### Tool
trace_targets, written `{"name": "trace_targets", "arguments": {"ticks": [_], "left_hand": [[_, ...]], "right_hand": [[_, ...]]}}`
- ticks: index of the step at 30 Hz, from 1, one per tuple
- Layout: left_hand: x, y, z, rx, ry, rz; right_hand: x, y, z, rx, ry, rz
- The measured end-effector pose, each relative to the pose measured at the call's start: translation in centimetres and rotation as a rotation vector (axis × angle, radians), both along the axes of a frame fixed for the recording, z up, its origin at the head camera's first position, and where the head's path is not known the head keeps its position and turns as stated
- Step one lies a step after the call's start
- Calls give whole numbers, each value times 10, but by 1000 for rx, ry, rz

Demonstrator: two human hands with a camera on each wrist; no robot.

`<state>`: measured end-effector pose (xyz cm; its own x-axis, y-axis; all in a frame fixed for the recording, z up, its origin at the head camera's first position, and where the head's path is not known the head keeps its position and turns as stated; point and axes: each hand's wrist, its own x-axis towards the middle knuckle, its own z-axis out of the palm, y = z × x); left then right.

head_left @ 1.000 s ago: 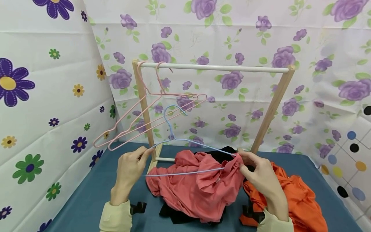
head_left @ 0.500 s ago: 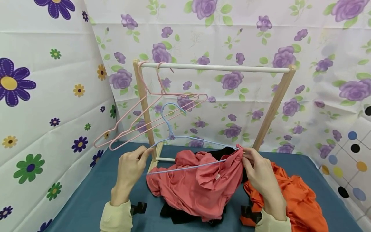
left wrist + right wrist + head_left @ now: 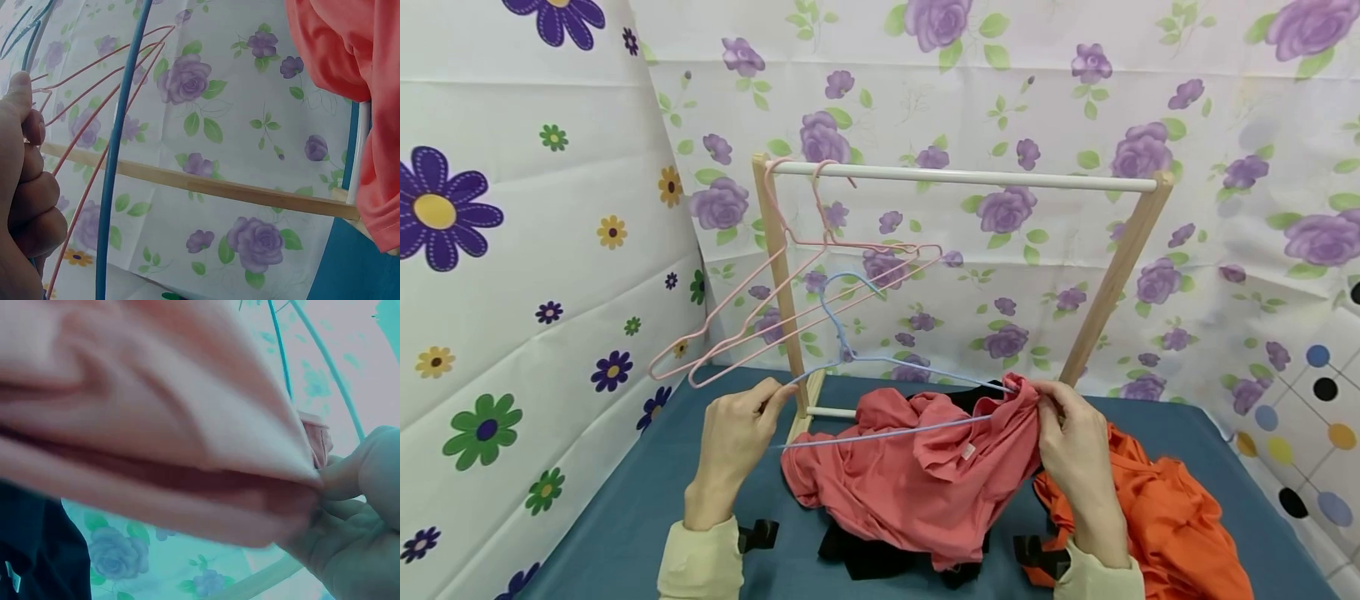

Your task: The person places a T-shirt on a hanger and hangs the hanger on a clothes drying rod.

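My left hand [image 3: 739,442] grips the left arm of a blue clothes hanger [image 3: 887,432], whose hook points up. In the left wrist view its fingers curl round the wire. My right hand [image 3: 1071,437] pinches the edge of a pink-red garment [image 3: 917,483] at the hanger's right end. The hanger's right tip is inside the cloth, hidden. A small white tag shows on the garment, which hangs down in folds. In the right wrist view thumb and fingers squeeze the garment's edge [image 3: 250,519], while the hanger's wire [image 3: 325,356] runs up behind.
Behind stands a rack with wooden posts [image 3: 1116,275] and a white rail [image 3: 962,176]. Two pink hangers [image 3: 752,312] hang at the rail's left. Black cloth [image 3: 868,557] lies under the pink-red garment. An orange garment [image 3: 1180,525] lies at right on the blue table [image 3: 632,500].
My right hand has drawn the garment's edge a little further over the hanger's right end. The left hand keeps its grip in nearly the same place.
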<state>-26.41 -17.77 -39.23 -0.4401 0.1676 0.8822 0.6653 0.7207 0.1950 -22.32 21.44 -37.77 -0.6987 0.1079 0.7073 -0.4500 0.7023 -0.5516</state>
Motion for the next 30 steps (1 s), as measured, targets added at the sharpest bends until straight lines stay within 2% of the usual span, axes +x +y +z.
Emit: {"name": "trace_targets", "arguments": {"ticks": [8, 13, 17, 23, 30], "left_hand": [[-1, 2, 0, -10, -8, -62], [2, 2, 2, -2, -22, -115], [2, 2, 2, 12, -13, -168], [3, 4, 3, 29, -8, -256], [4, 3, 5, -25, -44, -333]], "right_hand": [[4, 0, 5, -72, 115, 68], [7, -1, 9, -96, 143, 104], [10, 0, 12, -102, 152, 122], [7, 5, 9, -131, 114, 148], [3, 10, 4, -195, 109, 161]]}}
